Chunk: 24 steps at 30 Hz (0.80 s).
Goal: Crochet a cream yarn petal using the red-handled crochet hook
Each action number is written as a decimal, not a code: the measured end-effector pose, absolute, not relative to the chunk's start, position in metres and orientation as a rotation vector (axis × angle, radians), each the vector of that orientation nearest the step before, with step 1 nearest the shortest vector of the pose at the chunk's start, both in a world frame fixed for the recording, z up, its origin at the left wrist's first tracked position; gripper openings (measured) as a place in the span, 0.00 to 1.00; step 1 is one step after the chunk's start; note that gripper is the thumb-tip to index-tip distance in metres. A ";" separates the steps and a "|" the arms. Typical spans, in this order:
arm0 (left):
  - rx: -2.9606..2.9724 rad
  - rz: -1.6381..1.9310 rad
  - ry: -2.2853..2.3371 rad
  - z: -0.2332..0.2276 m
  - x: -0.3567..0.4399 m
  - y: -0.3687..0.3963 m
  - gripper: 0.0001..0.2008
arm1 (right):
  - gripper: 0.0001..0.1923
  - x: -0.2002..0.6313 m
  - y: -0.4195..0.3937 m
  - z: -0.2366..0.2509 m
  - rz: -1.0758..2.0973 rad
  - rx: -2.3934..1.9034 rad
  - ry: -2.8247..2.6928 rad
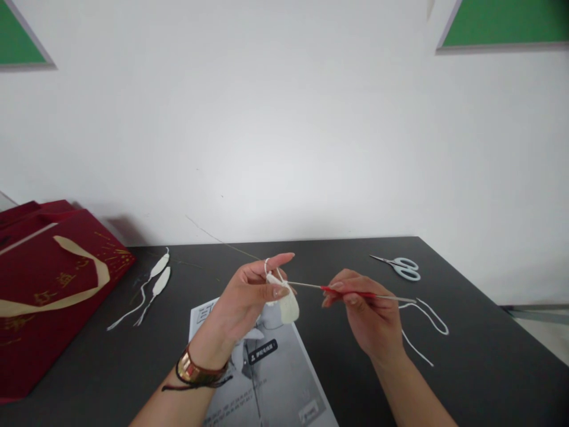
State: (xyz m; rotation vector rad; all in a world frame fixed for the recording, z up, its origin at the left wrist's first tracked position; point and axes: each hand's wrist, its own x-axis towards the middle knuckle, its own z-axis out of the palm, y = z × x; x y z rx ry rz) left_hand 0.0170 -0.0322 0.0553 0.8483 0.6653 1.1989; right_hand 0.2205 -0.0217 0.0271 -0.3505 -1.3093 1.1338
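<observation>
Between thumb and fingers, my left hand (249, 290) pinches a small white crochet piece (290, 307). White yarn loops over its raised index finger, and a thin wire stretches up and left from there. My right hand (367, 308) grips the red handle of a crochet hook (306, 286) like a pencil. The hook's thin metal shaft points left and its tip meets the top of the crochet piece; the exact tip is hidden at the stitches. Below my left hand lies a printed sheet (284, 379) with a grey picture and text.
Scissors with pale handles (406, 268) lie at the back right of the dark table (338, 367). A loose white yarn end (438, 323) curls beside my right hand. Two white crocheted pieces with tails (160, 281) rest at left, near a dark red gift bag (57, 296). A white wall rises behind.
</observation>
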 end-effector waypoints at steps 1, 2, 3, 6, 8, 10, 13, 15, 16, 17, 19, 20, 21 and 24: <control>0.843 1.173 0.653 0.056 0.016 -0.032 0.22 | 0.07 0.222 -0.022 0.028 1.138 -0.343 -1.323; 0.836 1.146 0.643 0.056 0.014 -0.032 0.22 | 0.07 0.223 -0.022 0.029 1.144 -0.336 -1.335; 0.831 1.119 0.633 0.056 0.013 -0.031 0.22 | 0.07 0.224 -0.022 0.029 1.151 -0.330 -1.343; 0.817 1.046 0.597 0.056 0.011 -0.030 0.21 | 0.07 0.226 -0.022 0.030 1.172 -0.317 -1.364; 0.800 0.995 0.575 0.055 0.010 -0.029 0.21 | 0.07 0.227 -0.022 0.030 1.179 -0.310 -1.381; 0.780 0.939 0.565 0.054 0.009 -0.028 0.22 | 0.07 0.228 -0.021 0.031 1.182 -0.303 -1.399; 0.775 0.877 0.564 0.052 0.007 -0.028 0.23 | 0.06 0.230 -0.022 0.034 1.167 -0.302 -1.445; 0.785 0.851 0.581 0.052 0.006 -0.027 0.23 | 0.06 0.231 -0.023 0.036 1.137 -0.314 -1.479; 0.787 0.844 0.593 0.053 0.005 -0.028 0.23 | 0.06 0.232 -0.024 0.037 1.116 -0.321 -1.494; 0.789 0.842 0.606 0.053 0.005 -0.028 0.23 | 0.06 0.233 -0.025 0.037 1.093 -0.329 -1.507; 0.795 0.845 0.630 0.055 0.004 -0.028 0.22 | 0.06 0.234 -0.026 0.038 1.048 -0.347 -1.534; 0.802 0.845 0.645 0.057 0.003 -0.028 0.22 | 0.06 0.235 -0.027 0.038 1.027 -0.358 -1.549; 0.812 0.846 0.666 0.058 0.003 -0.029 0.22 | 0.06 0.235 -0.027 0.038 1.005 -0.369 -1.565; 0.866 0.849 0.762 0.059 0.001 -0.029 0.22 | 0.07 0.234 -0.026 0.039 0.939 -0.399 -1.611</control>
